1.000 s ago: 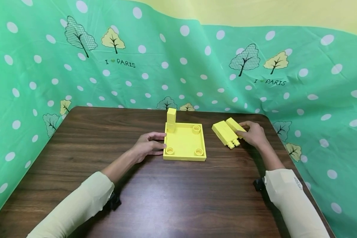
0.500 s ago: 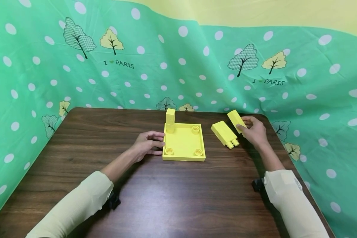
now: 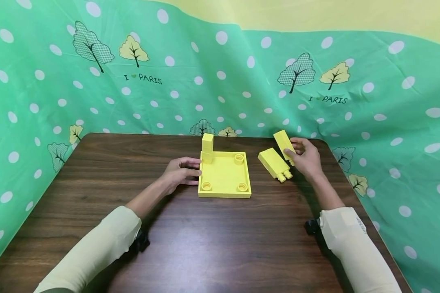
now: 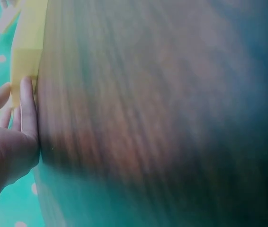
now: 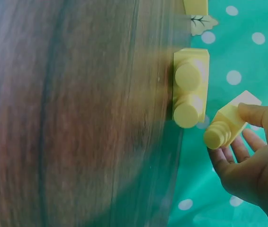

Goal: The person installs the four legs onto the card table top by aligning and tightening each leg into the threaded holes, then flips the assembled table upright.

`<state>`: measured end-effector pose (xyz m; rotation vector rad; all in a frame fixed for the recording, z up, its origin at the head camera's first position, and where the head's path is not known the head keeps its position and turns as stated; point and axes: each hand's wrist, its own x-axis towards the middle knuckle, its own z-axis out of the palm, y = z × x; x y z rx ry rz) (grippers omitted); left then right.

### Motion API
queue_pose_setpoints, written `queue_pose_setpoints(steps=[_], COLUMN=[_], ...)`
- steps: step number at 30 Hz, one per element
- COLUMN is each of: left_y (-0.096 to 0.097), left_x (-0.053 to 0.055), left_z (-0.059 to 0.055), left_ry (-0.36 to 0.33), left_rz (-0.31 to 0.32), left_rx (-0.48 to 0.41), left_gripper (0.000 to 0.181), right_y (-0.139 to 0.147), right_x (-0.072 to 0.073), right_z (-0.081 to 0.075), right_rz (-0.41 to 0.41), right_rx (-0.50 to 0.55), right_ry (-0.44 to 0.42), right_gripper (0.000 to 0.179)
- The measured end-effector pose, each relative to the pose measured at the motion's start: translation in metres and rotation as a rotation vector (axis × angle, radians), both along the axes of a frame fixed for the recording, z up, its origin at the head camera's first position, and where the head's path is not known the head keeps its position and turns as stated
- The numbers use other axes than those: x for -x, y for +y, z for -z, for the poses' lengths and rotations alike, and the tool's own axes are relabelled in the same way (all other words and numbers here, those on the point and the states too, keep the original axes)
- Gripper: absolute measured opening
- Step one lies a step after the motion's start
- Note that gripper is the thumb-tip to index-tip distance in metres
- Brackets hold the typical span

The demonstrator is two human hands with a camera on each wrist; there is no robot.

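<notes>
My right hand (image 3: 308,158) pinching yellow block (image 3: 283,140), peg (image 5: 214,135) clear only from right wrist, left hand (image 3: 175,173) straight-fingered against tray (image 3: 223,173)

yellow pegged block (image 5: 236,115) in the right hand (image 5: 254,164), near two yellow pegs (image 5: 188,78)

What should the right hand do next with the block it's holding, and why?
Probably the right hand should carry the block over to the tray's far right ring. That ring is bare, the block has a round peg that looks made for it, and a post already stands in the far left corner.
</notes>
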<state>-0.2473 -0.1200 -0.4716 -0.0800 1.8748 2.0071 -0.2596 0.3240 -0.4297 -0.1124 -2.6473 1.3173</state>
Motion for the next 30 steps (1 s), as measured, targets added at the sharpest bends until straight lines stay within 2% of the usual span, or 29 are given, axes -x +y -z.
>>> queue_pose_setpoints(steps=[10,30], left_y=[-0.001,0.003], left_x=[0.004,0.003], left_z=[0.004,-0.004], left_ry=[0.002,-0.033], left_rz=[0.011,0.025], left_rx=[-0.018,0.048], left_gripper=[0.055,0.053], right_y=[-0.018,-0.047], right_x=[-0.001,0.006], right_z=[-0.001,-0.002], right_rz=[-0.009,-0.062], right_rx=[0.067,0.221], right_ry=[-0.015,-0.09], right_gripper=[0.06,0.06])
